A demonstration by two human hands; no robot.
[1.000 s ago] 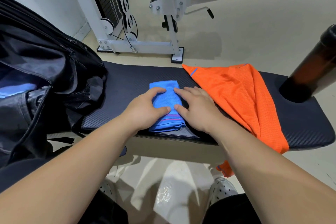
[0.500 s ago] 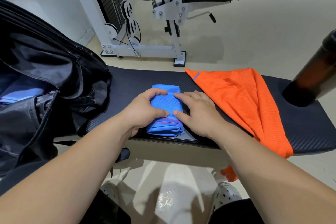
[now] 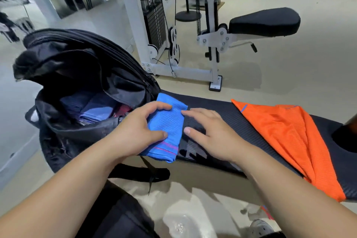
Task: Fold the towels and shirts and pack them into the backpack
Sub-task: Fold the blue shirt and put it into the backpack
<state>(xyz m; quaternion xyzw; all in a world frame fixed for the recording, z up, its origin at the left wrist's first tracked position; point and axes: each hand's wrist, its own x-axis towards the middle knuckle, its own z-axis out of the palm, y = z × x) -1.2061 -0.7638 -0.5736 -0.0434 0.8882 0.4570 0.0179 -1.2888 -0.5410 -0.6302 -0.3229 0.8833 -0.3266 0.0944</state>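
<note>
I have the left hand (image 3: 139,131) on the folded blue towel (image 3: 168,127). Its fingers (image 3: 160,105) curl over the towel's far edge and the thumb pinches in from the near side, so that hand is grasping the towel. The towel sits at the left end of the black counter (image 3: 222,102). Its far left corner is right against the mouth of the backpack (image 3: 77,67) and its striped near end reaches the counter's near edge. I cannot tell whether it lies flat or is raised a little.

My right hand (image 3: 210,135) lies just right of the towel with its fingers spread and released, holding nothing. Its index fingertip is right at the towel's right edge and the palm is over the bare counter.

The backpack stands open at the left end of the counter with its flap thrown back. I see folded clothes (image 3: 96,110) in blue and dark tones inside its main compartment.

On the right half of the counter, well apart from the towel, the orange shirt (image 3: 286,135) lies unfolded and rumpled. Its near part hangs over the counter's near edge.

Beyond the counter stands a white weight machine (image 3: 154,25) with a black padded seat (image 3: 264,21) to its right. A pale shoe (image 3: 260,228) shows on the floor at the near edge of my view.
</note>
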